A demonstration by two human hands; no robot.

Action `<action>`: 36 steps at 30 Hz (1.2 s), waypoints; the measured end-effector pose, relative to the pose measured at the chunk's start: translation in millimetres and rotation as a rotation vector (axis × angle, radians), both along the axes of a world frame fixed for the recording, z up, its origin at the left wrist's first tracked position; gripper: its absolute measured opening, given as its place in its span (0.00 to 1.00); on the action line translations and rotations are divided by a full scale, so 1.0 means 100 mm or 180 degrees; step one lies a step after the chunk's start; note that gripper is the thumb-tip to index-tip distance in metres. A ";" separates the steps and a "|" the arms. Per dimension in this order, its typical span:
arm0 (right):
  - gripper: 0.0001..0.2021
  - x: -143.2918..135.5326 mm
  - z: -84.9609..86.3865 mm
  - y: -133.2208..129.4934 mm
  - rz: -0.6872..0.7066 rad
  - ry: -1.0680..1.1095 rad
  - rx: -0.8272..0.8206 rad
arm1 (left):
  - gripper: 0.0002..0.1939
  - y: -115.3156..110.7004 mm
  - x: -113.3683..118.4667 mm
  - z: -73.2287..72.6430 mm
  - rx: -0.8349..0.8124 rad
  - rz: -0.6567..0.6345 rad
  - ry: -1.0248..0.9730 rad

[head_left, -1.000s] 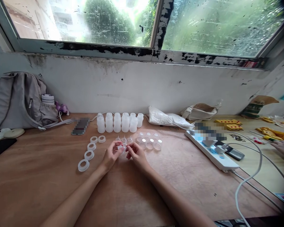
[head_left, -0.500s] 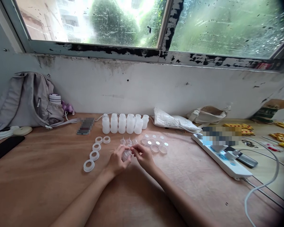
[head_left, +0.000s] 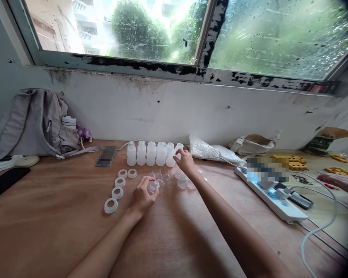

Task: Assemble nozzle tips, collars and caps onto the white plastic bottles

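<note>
Clear ringed piece (head_left: 153, 187): I find it above the middle of the wooden table (head_left: 150, 247), between the thumb and fingers of the left hand (head_left: 144, 196), which grasps it alone. Half a second ago, by my feed, both hands were at this piece. Since then the right hand (head_left: 186, 161) has left it and gone up to the right end of the bottle row, its fingertips at the front white bottle (head_left: 169, 159) there. I cannot tell whether they grasp that bottle or only touch it. My judgement: the piece is now in one-handed keeping, and the bottle has been drawn into the work.

Just beyond the left hand I note small clear spouted parts (head_left: 166, 177). To their right, partly below the right forearm, lie clear round caps (head_left: 182, 183). Left of the left hand, five translucent rings (head_left: 110, 211) lie in a bent line.

Further out, I record the other white bottles (head_left: 151, 156), upright beside one another near the wall; a white packet (head_left: 201, 147) to their right; a power strip (head_left: 292, 212) well apart; and, at the far right edge, a co-worker's hand (head_left: 342, 182).
</note>
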State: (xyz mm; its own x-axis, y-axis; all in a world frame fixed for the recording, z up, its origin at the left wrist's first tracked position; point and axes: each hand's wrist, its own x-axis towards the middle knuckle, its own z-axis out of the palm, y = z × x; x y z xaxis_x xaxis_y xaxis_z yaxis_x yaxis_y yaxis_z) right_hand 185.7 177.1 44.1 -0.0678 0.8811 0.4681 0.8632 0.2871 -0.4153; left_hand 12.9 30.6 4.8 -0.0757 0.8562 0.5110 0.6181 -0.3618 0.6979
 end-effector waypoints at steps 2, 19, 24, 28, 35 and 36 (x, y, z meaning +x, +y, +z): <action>0.03 0.03 0.02 -0.02 0.0112 0.0034 0.0017 | 0.08 0.01 -0.01 0.00 -0.0021 0.0128 -0.0019; 0.16 -0.14 -0.18 -1.15 0.1387 0.1111 0.0644 | 0.10 0.16 -0.10 -0.01 -0.1400 -0.0219 -0.3747; 0.25 -0.22 -0.29 -1.22 0.1669 0.1364 0.0232 | 0.06 0.15 -0.09 0.02 -0.1725 -0.0649 -0.5280; 0.26 -0.29 -0.43 -1.28 0.1896 0.1366 -0.0291 | 0.07 0.13 -0.05 -0.02 -0.1875 -0.0738 -0.5539; 0.21 -0.28 -0.45 -1.26 0.1631 0.0837 -0.0033 | 0.07 0.12 -0.05 -0.01 -0.1810 -0.0749 -0.5657; 0.22 -0.28 -0.44 -1.26 0.1577 0.0756 0.0036 | 0.07 0.12 -0.05 -0.01 -0.1807 -0.0792 -0.5647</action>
State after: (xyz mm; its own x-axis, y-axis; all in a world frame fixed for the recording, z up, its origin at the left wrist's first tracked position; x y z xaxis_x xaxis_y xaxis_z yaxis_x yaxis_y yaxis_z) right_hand 158.0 51.1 0.4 -0.3645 0.7654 0.5303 0.5067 0.6409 -0.5767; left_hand 7.7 42.3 4.3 0.0074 0.9466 -0.3224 -0.8855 0.1560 0.4376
